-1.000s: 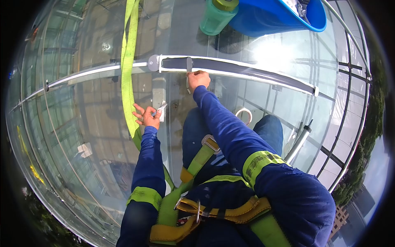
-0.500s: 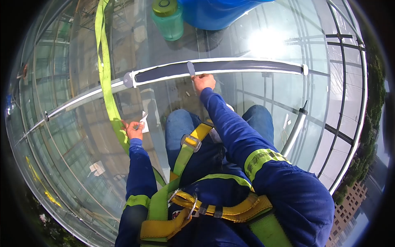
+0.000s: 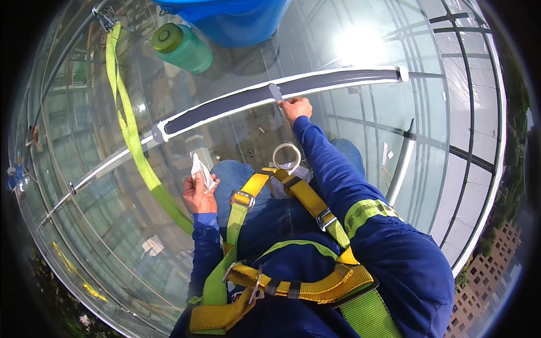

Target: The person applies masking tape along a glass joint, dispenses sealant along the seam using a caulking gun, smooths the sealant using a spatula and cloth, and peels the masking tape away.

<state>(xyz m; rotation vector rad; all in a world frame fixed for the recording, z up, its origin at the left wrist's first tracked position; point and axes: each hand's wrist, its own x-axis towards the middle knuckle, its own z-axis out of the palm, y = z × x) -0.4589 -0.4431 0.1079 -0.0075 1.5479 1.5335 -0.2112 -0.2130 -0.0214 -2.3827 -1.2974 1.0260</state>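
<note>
My right hand (image 3: 297, 109) pinches a flat grey spatula (image 3: 274, 90). Its rounded tip lies on a dark sealant strip (image 3: 220, 110) running across the glass, bordered by white masking tape (image 3: 191, 133). Near my left knee, my left hand (image 3: 199, 195) is closed on a crumpled white piece of paper (image 3: 201, 170), which sticks up from the fingers. A pale tape roll (image 3: 276, 153) rests by my lap, between my forearms.
A green bottle (image 3: 189, 50) and a blue bucket (image 3: 234, 22) stand beyond the strip. A yellow-green strap (image 3: 131, 135) crosses at left to a metal anchor. A sealant gun or tube (image 3: 401, 166) lies at right. Metal framing (image 3: 468, 84) edges the glass.
My left hand has moved from beside the strap toward my knee, keeping the paper. The spatula has slid rightward along the strip. My view has shifted, bringing the tape roll into sight.
</note>
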